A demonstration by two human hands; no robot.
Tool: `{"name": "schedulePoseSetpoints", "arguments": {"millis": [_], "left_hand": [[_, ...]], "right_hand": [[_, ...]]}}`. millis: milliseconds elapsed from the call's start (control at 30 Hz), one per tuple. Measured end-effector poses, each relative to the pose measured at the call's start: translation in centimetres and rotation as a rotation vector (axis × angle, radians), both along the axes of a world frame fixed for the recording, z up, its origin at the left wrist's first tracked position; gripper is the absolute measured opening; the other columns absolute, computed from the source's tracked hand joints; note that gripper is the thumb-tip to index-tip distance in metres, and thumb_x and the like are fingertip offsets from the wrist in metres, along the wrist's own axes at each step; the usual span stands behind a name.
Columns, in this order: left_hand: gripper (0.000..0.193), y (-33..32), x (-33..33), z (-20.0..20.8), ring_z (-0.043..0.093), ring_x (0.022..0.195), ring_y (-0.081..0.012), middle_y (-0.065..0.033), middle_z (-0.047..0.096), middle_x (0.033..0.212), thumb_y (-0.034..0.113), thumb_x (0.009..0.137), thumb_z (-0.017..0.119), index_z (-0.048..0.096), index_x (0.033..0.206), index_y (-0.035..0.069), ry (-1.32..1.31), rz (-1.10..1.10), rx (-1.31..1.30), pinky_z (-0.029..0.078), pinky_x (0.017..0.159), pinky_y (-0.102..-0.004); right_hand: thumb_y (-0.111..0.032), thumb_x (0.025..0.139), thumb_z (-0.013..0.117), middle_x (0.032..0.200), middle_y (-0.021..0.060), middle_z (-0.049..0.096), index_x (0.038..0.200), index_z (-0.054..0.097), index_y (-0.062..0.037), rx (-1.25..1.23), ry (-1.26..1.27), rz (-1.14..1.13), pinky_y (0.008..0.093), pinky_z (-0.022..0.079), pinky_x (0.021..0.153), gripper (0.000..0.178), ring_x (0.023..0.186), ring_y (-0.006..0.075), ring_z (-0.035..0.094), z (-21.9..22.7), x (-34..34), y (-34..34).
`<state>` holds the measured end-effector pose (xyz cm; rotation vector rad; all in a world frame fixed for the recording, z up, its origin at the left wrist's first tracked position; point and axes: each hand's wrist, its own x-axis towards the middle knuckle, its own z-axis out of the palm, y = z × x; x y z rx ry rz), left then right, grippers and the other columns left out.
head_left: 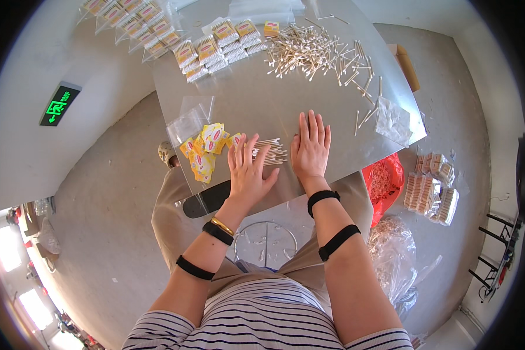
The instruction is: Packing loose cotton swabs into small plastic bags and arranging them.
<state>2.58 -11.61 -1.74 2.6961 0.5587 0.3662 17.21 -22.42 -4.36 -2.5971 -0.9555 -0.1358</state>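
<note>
On the grey metal table [245,93] a small bundle of cotton swabs [272,151] lies sideways between my hands. My left hand [248,166] is over the bundle's left end, its fingers spread, hiding part of it. To the right of the swab tips, my right hand [311,149] rests flat with fingers stretched out, holding nothing. Yellow and white printed cards [204,153] are heaped left of my left hand, one partly behind its fingers. Clear plastic bags [191,116] lie just beyond the cards.
A large heap of loose swabs [309,49] covers the far right. Packed swab bags [216,46] stand stacked at the far left. A clear bag [392,121] lies by the right edge. Down on the right are a red bag [385,181] and bundled packs [429,189].
</note>
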Motion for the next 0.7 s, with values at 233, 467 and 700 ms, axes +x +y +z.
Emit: {"name": "schedulePoseSetpoints", "arguments": {"millis": [233, 467, 700], "left_hand": [[0.053, 0.1, 0.1, 0.0, 0.029, 0.145, -0.0386, -0.0119, 0.043, 0.145, 0.035, 0.078, 0.078, 0.062, 0.124, 0.013, 0.004, -0.009, -0.002, 0.019, 0.119, -0.0582], [0.051, -1.0, -1.3, 0.5, 0.030, 0.144, -0.0382, -0.0126, 0.044, 0.143, 0.036, 0.079, 0.077, 0.062, 0.122, 0.012, 0.016, -0.038, -0.010, 0.020, 0.118, -0.0575], [0.065, -2.3, -2.8, 1.1, 0.027, 0.147, -0.0389, -0.0148, 0.038, 0.151, 0.044, 0.087, 0.072, 0.052, 0.139, 0.011, 0.061, -0.080, -0.061, 0.017, 0.120, -0.0582]], "right_hand": [[-0.024, 0.098, 0.048, 0.162, 0.0097, 0.033, 0.155, 0.038, -0.0118, -0.021, 0.016, -0.007, 0.0508, 0.017, 0.125, 0.059, 0.152, 0.0300, 0.026, -0.1, 0.0, 0.1], [-0.023, 0.099, 0.047, 0.162, 0.0096, 0.033, 0.155, 0.038, -0.0120, -0.018, 0.012, -0.010, 0.0500, 0.017, 0.125, 0.058, 0.152, 0.0289, 0.026, 0.1, -0.1, 0.1], [-0.024, 0.100, 0.046, 0.161, 0.0109, 0.036, 0.153, 0.040, -0.0098, 0.115, 0.119, 0.052, 0.0488, 0.017, 0.125, 0.055, 0.150, 0.0299, 0.030, -1.1, 1.3, -1.8]]}}
